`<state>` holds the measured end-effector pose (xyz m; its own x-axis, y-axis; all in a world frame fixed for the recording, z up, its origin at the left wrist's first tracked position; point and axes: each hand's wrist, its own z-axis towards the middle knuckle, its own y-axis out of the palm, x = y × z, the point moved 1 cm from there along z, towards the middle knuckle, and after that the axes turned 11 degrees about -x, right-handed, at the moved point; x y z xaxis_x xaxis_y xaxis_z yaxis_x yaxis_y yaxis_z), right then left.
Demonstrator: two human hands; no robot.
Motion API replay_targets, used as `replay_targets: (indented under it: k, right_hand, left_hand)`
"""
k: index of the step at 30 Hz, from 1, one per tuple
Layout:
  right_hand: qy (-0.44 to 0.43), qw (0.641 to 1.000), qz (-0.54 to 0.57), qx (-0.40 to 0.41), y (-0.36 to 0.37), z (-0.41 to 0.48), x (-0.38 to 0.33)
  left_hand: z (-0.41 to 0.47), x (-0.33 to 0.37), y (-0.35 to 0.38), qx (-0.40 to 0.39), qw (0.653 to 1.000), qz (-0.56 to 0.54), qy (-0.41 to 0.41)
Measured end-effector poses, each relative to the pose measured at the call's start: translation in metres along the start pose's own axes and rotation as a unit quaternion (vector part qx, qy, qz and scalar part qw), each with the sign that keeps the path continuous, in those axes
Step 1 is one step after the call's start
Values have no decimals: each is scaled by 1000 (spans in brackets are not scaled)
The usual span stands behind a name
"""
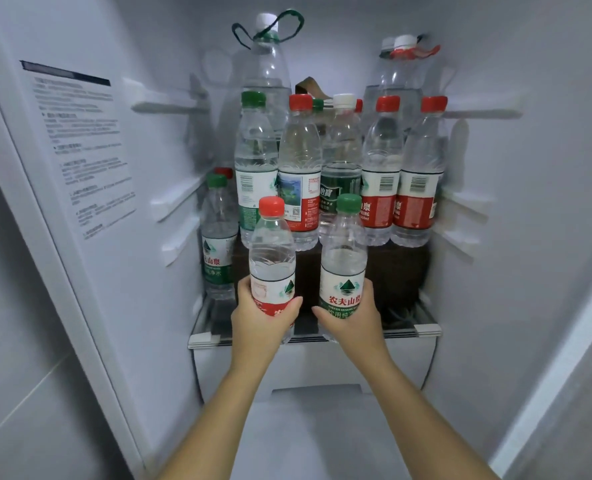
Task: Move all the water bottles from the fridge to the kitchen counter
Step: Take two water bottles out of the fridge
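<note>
Rear bottles (399, 74) half-hidden behind front row (299, 161)

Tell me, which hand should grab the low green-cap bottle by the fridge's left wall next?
Left. The left hand is nearer the low bottle; the right hand would cross over. But both are full, red-cap bottle left, green-cap bottle right, so probably set those down first.

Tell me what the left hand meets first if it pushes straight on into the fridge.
The left hand, holding a red-capped bottle, would likely meet the dark stand under the front row of bottles first; depth is unclear.
</note>
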<state>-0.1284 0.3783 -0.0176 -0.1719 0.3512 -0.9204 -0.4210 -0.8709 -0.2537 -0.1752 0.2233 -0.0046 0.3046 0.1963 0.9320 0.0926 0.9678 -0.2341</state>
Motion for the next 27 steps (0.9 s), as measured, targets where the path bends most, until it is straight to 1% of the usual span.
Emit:
replay_targets:
  k: [2, 6, 8, 10, 12, 14, 17, 20, 22, 27]
  right_hand:
    - [5, 1000, -2, 4, 1, 1, 0]
    - [5, 1000, 8, 24, 2, -3, -4]
    - [5, 999, 9, 33, 2, -12, -6]
    - [2, 999, 21, 24, -1, -26, -10]
    - [2, 999, 45, -4, -2, -41, -16]
    - [5, 997, 70, -36, -2, -55, -24]
    - [22, 992, 83, -94, -3, -78, -33]
    - [37, 980, 107, -165, -4, -102, -41]
    - [37, 971, 129, -197, -8, -116, -44]
    - [34, 948, 143, -283, -14, -145, -49]
  left_hand:
    - [0, -6, 2, -8, 1000, 0, -12]
    - [-2, -4, 0, -10, 1000, -19, -11]
    - [-10, -2, -7, -20, 998, -51, -9]
    - [-21, -4, -16, -42, 993, -112, -19]
    - [-33, -6, -26, -70, 982, -169, -40]
    - [-48, -5, -37, -88, 974, -201, -62]
    - [-77, -3, -51, -90, 969, -212, -87]
    - [-113, -2, -62, -83, 968, -207, -112]
    - [-139, 0, -65, -68, 971, -197, -119]
    - [-207, 15, -66, 7, 977, -169, -132]
